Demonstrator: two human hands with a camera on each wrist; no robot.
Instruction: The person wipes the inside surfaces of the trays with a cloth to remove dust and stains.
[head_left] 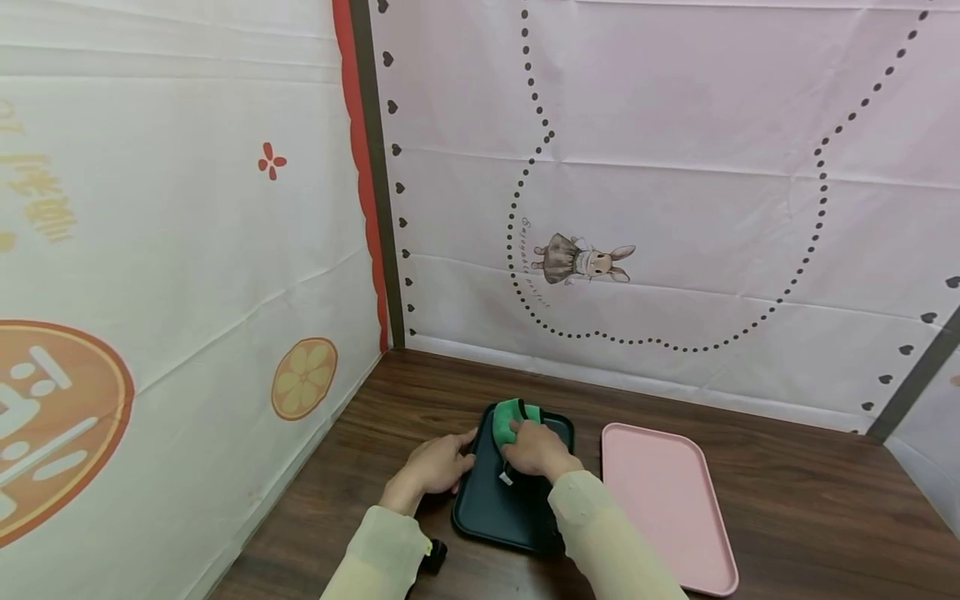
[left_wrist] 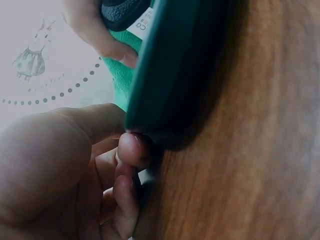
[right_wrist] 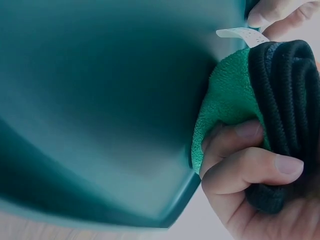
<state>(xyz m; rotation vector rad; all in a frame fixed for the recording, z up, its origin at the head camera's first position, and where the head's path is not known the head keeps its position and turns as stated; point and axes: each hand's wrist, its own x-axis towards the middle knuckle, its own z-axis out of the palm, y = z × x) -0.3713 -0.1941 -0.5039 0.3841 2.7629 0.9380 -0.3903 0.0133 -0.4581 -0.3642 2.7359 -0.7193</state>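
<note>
A dark green tray (head_left: 491, 512) lies on the wooden table in front of me. My left hand (head_left: 437, 463) holds its left rim, fingertips at the edge and just beneath it in the left wrist view. Bunched in my right hand (head_left: 537, 450) is a folded green cloth (head_left: 503, 422) with dark edging (right_wrist: 272, 95). The right fingers curl round the folds, and the cloth meets the tray's surface near its far left corner. A small white tag (right_wrist: 242, 35) sticks out from the cloth. Part of the tray is hidden under the right hand and sleeve.
To the right of the green tray lies a pink tray (head_left: 667, 500), close beside the right forearm. A printed curtain (head_left: 675, 208) hangs behind the table (head_left: 810, 500), and another printed sheet (head_left: 187, 208) stands along its left edge.
</note>
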